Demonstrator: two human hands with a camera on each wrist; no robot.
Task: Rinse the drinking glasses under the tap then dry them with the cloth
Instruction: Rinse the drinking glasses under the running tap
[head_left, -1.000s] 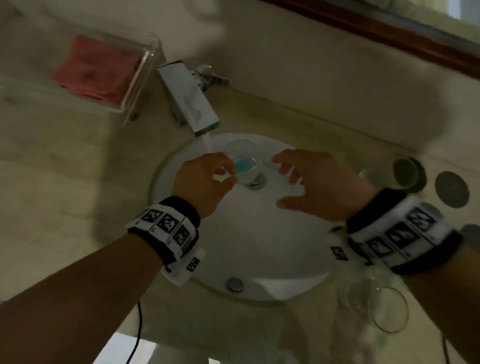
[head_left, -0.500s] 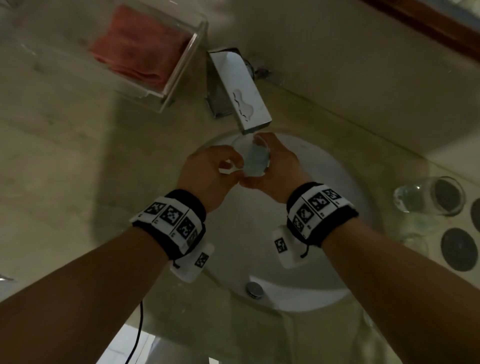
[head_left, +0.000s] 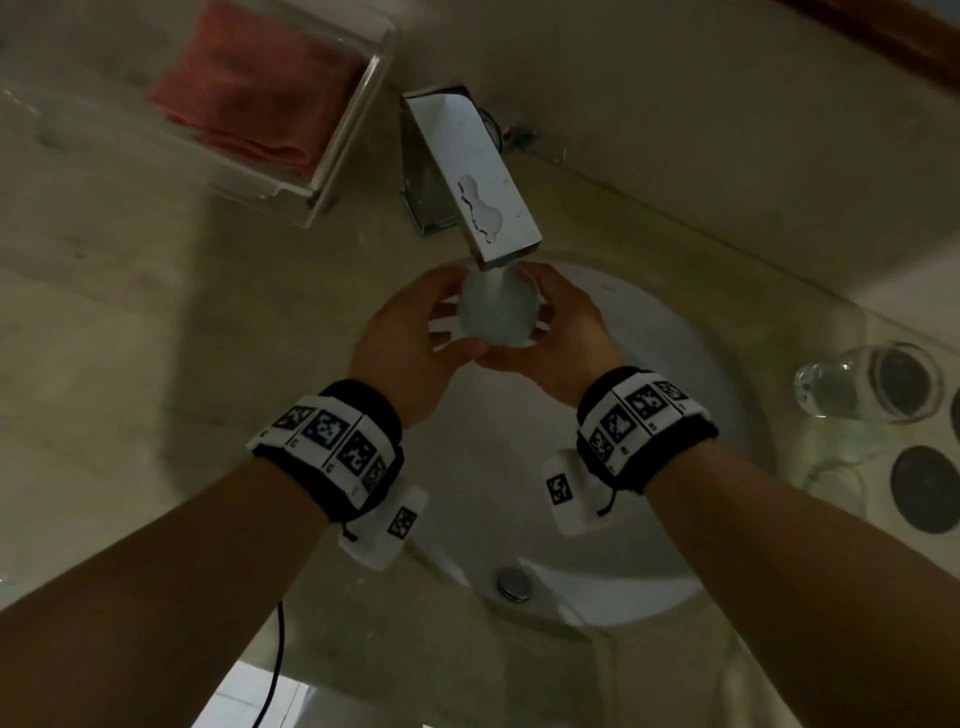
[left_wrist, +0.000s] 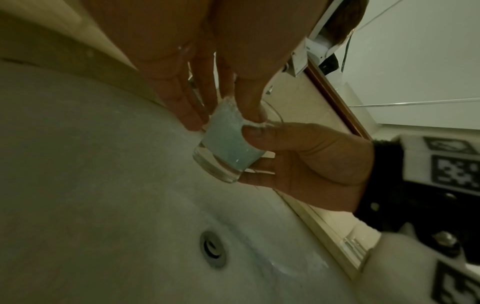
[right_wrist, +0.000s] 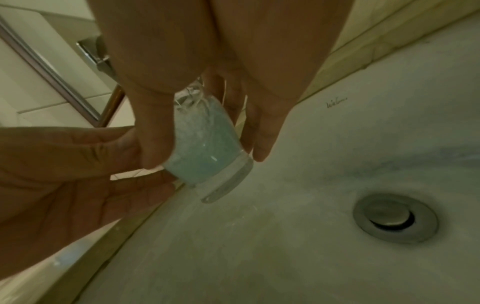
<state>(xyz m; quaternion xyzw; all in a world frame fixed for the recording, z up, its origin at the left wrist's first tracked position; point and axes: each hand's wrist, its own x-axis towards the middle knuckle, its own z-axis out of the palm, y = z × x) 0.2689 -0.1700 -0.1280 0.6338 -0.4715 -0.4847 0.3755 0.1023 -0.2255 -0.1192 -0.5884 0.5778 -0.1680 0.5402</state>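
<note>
Both hands are holding one glass over the basin, just above centre of the head frame, directly under the tap, whose stream is falling into its open mouth. The left hand is gripping it from the frame's left, fingers curled round the wall near the rim; the right hand is gripping from the opposite side, its thumb pressed across the wall and the other fingers beneath the thick base. In the wrist views the glass is sitting tilted, its long axis leaning off vertical, mouth up toward the spout, holding pale blue foamy water. So it lies between the two palms, neither hand clearly nearer. The cloth is lying folded in a clear tray at upper left, on the left hand's side, which probably makes that hand the handier one for fetching it. Another glass is lying on its side on the bench at the right edge.
</note>
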